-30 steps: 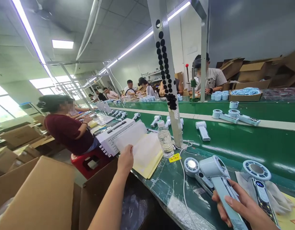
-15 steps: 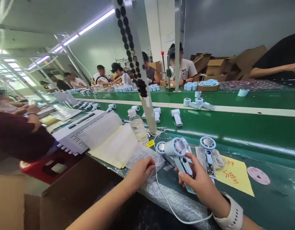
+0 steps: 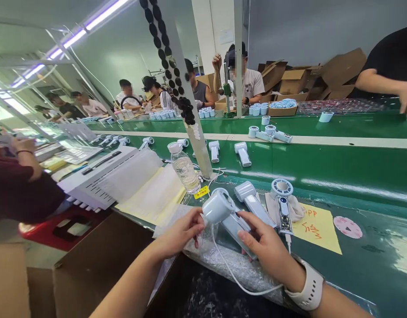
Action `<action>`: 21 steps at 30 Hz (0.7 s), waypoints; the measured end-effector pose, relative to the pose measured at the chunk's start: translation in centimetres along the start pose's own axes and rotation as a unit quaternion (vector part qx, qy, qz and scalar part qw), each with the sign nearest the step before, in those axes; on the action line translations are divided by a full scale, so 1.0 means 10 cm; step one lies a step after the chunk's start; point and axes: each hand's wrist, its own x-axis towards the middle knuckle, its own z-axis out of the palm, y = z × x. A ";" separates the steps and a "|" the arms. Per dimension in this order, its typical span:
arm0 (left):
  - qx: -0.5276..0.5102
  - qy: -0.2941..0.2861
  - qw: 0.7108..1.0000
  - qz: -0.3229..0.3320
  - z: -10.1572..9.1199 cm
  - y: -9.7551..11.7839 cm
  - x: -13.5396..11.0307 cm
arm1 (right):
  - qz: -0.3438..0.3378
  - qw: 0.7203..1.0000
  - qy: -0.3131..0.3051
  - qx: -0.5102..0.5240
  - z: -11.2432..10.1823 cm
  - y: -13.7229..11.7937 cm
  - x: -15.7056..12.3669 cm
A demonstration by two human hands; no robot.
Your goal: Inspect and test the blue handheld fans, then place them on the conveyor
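My right hand is closed round the handle of a pale blue handheld fan, holding it over the near edge of the green bench. My left hand pinches something small just under the fan's round head, beside a sheet of bubble wrap. A white cable loops below the fan. Two more fans lie close behind: one face down, one face up on a cloth with a lit display.
A water bottle stands by a slanted metal post. Stacked paper sheets and a white box lie to the left. A yellow note lies to the right. More fans ride the green conveyor. Other people work around.
The view swung right and down. My left hand left the paper sheets and came to the fan's head. My right hand raised the fan and brought it closer to me.
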 end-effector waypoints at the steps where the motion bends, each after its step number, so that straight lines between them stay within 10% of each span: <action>1: -0.009 0.031 0.999 0.017 -0.05 0.03 -0.04 | 0.018 0.999 0.002 0.028 -0.01 0.02 0.00; 5: -0.006 0.122 0.990 0.067 -0.14 0.09 -0.09 | 0.040 0.997 0.015 0.057 -0.04 0.03 0.02; 11: 0.010 0.008 0.999 -0.030 0.17 -0.14 0.05 | -0.084 0.985 -0.028 -0.145 -0.01 -0.03 0.01; 17: -0.237 0.134 0.960 -0.066 0.20 -0.27 0.08 | -0.064 0.943 -0.064 -0.319 0.08 -0.05 0.03; 21: -0.200 0.150 0.968 -0.024 0.16 -0.21 0.06 | -0.084 0.910 -0.087 -0.397 0.10 -0.05 0.02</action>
